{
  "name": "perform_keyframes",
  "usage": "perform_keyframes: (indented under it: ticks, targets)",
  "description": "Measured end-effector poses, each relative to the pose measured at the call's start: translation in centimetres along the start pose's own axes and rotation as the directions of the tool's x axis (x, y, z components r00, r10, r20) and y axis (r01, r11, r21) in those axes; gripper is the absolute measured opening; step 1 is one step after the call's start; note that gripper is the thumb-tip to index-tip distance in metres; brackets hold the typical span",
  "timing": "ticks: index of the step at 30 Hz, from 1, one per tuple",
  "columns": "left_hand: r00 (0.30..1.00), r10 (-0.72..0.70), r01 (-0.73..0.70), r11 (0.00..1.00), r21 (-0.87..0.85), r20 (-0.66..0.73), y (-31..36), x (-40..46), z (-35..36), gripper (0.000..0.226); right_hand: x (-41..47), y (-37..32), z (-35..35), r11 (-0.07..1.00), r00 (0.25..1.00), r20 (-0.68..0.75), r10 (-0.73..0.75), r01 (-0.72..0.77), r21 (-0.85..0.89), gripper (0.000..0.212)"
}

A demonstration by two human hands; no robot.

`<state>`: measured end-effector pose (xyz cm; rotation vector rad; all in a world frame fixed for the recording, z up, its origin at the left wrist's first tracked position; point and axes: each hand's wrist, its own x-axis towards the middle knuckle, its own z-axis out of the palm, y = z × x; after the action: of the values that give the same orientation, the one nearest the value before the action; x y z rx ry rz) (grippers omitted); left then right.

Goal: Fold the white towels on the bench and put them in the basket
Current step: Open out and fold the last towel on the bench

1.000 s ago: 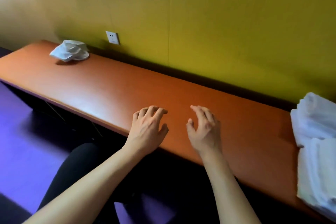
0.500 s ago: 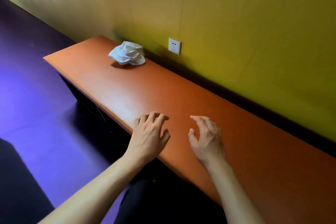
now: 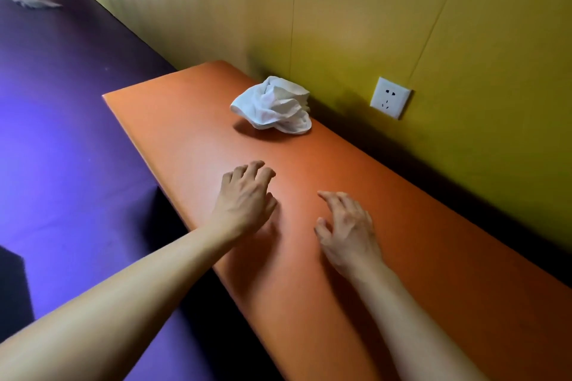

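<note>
A crumpled white towel [image 3: 274, 106] lies on the orange bench [image 3: 192, 120] near its left end, close to the wall. My left hand [image 3: 244, 198] hovers over the bench a short way in front of the towel, fingers loosely curled and holding nothing. To its right, my right hand [image 3: 346, 232] is also empty with loosely curled fingers over the bench top. No basket is in view.
A yellow wall [image 3: 371, 25] runs along the back of the bench, with a white socket [image 3: 390, 97] right of the towel. Purple floor [image 3: 62, 133] lies to the left, with a pale cloth-like scrap [image 3: 34, 2] far off.
The view has swung left: the white towels at the right end have left the frame and the crumpled towel is now closer to my hands. Both hands stay empty.
</note>
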<state>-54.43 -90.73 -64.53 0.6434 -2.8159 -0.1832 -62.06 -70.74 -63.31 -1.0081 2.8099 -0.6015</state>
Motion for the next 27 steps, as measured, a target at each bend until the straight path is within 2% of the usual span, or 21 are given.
perform_keyframes:
  ticks: [5,8,10,14,18,22,25,27]
  targets:
    - [0.999,-0.012,0.016,0.997,0.082,-0.050,-2.9,8.0,4.8,0.036,6.5,0.8,3.3,0.993,0.999,0.024,-0.043,0.046,-0.109,0.061]
    - [0.995,-0.028,0.040,0.990,0.137,-0.092,-4.2,12.7,6.5,0.030,7.6,1.2,5.0,0.984,0.997,-0.044,-0.059,0.051,-0.169,0.056]
    - [0.996,-0.052,0.063,0.984,0.165,-0.068,-4.7,15.1,7.0,0.033,7.5,1.2,5.4,0.982,0.994,-0.078,-0.073,0.058,-0.178,0.054]
    - [0.992,-0.108,0.096,0.982,0.160,0.069,-4.4,17.4,7.3,0.049,7.5,1.4,5.6,0.984,0.993,-0.084,-0.083,0.068,-0.167,0.055]
    - [0.994,-0.065,0.060,0.997,0.057,0.091,-3.5,15.1,7.6,0.048,7.4,1.5,5.6,0.992,0.994,-0.092,-0.064,0.054,-0.114,0.055]
    - [0.994,0.030,-0.031,0.999,0.006,0.104,-2.2,10.1,7.2,0.046,7.9,1.8,5.5,0.997,0.992,-0.119,-0.032,0.040,0.062,0.049]
    - [0.986,0.098,-0.096,0.995,-0.019,0.133,-0.4,5.4,6.1,0.046,7.2,1.9,4.3,0.972,0.999,-0.042,0.023,-0.013,0.235,0.046]
    - [0.981,0.133,-0.130,0.991,-0.031,0.144,1.1,2.0,5.5,0.047,5.2,1.9,3.2,0.952,0.998,0.041,0.056,-0.066,0.301,0.052]
